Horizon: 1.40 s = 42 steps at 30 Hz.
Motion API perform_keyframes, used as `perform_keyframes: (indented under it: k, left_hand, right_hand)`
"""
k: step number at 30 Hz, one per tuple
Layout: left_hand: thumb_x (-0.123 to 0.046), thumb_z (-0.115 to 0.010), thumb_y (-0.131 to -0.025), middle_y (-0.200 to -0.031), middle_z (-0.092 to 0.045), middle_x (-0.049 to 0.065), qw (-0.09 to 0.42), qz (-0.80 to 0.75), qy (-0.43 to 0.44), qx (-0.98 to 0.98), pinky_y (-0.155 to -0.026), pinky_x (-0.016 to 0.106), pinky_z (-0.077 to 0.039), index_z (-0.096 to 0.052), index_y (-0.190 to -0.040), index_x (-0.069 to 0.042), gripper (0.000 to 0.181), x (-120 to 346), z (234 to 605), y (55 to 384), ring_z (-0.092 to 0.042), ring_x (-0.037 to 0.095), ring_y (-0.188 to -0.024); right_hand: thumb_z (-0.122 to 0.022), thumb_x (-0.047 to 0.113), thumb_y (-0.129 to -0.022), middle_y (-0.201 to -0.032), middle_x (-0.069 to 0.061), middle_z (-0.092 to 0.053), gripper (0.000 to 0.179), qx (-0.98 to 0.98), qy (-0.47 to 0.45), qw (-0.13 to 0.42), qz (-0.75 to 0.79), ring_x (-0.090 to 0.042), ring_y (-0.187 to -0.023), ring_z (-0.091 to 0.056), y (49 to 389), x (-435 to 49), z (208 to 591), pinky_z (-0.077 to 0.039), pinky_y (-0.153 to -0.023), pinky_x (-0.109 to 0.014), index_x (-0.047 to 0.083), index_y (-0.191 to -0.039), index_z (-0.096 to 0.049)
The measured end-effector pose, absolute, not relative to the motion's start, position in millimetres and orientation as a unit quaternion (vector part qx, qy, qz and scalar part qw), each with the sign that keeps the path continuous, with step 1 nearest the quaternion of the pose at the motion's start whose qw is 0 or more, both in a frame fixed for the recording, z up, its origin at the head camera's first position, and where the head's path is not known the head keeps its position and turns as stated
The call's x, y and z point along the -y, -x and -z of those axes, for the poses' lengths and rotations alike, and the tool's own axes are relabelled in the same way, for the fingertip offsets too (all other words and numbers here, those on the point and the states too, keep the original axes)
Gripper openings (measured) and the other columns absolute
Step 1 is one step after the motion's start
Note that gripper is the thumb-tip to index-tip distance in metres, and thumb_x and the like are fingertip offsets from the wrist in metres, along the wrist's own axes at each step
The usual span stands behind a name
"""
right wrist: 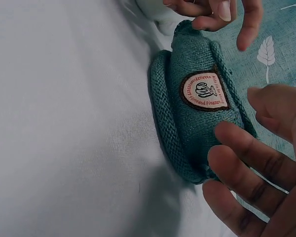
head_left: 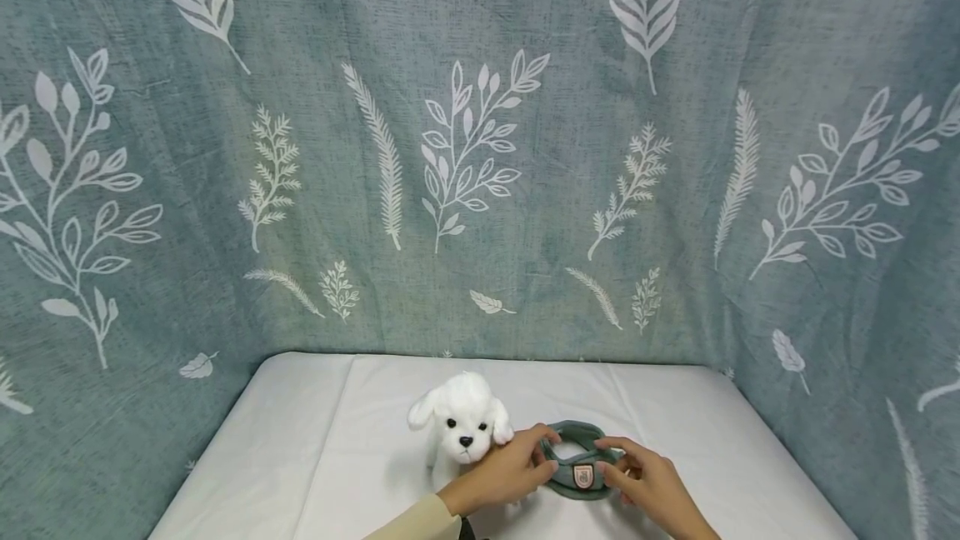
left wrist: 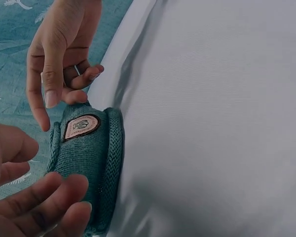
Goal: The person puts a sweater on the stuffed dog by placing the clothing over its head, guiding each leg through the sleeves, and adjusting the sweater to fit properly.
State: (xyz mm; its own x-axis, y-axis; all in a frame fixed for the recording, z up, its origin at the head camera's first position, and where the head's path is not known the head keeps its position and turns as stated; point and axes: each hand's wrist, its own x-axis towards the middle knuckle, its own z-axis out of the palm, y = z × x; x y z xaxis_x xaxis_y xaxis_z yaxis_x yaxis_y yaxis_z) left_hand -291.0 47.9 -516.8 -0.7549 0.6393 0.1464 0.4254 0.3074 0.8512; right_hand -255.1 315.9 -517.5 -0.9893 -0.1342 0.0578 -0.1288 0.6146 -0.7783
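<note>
A green knitted ring-shaped band [head_left: 564,477] with a shield-shaped patch [head_left: 583,476] lies on the white surface, its round opening facing up. At its left side is my left hand [head_left: 513,465], thumb and fingers spread apart and slightly bent. My right hand [head_left: 651,480] is at the opposite side, fingertips near or against the knit. Both wrist views show the near hand's fingers loosely bent beside the band, not closed round it. A white plush dog [head_left: 467,407] stands left of the band, partly behind my left forearm.
The white padded surface [head_left: 337,440] has rounded back corners. Blue-green leaf-patterned fabric [head_left: 480,298] rises behind it and along both sides. A pale sleeve [head_left: 420,521] covers the left forearm. A small black object [head_left: 467,530] shows at the bottom edge beside that sleeve.
</note>
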Motion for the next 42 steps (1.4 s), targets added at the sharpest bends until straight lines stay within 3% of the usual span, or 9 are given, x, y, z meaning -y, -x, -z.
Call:
perform_keyframes:
  k: [7,17,26,42]
  left_hand:
    - [-0.023,-0.065,-0.102,-0.075,-0.058,-0.011,0.074,-0.445,-0.334,-0.828,-0.048,0.022,-0.044,-0.062,-0.13,-0.018,0.029,-57,518,298,-0.053,0.005,-0.049]
    - [-0.022,-0.067,-0.1,-0.067,-0.058,-0.01,0.081,-0.436,-0.326,-0.835,-0.039,0.023,-0.04,-0.065,-0.132,-0.017,0.033,-60,523,302,-0.05,0.006,-0.042]
    - [-0.017,-0.068,-0.1,-0.066,-0.055,-0.01,0.051,-0.401,-0.355,-0.843,-0.041,0.022,-0.038,-0.068,-0.126,-0.013,0.027,-41,529,309,-0.046,0.002,-0.043]
    - [-0.022,-0.068,-0.101,-0.062,-0.054,-0.009,0.085,-0.415,-0.347,-0.836,-0.043,0.022,-0.036,-0.069,-0.131,-0.015,0.031,-50,532,317,-0.047,0.006,-0.044]
  right_hand:
    - [-0.074,0.035,-0.096,-0.08,-0.002,-0.071,0.05,-0.904,0.08,0.006,0.42,-0.02,-0.055,-0.06,258,-317,519,-0.051,-0.051,-0.031,0.008,-0.136,-0.063]
    - [-0.074,0.034,-0.096,-0.073,-0.002,-0.069,0.05,-0.91,0.084,0.017,0.405,-0.016,-0.049,-0.057,264,-318,519,-0.048,-0.047,-0.029,0.008,-0.138,-0.063]
    - [-0.073,0.032,-0.096,-0.072,-0.002,-0.069,0.043,-0.911,0.083,0.031,0.404,-0.015,-0.048,-0.057,265,-318,518,-0.047,-0.045,-0.029,0.009,-0.131,-0.067]
    - [-0.071,0.035,-0.098,-0.071,-0.006,-0.068,0.053,-0.899,0.101,0.085,0.418,-0.012,-0.046,-0.052,268,-318,517,-0.043,-0.044,-0.026,0.004,-0.14,-0.06]
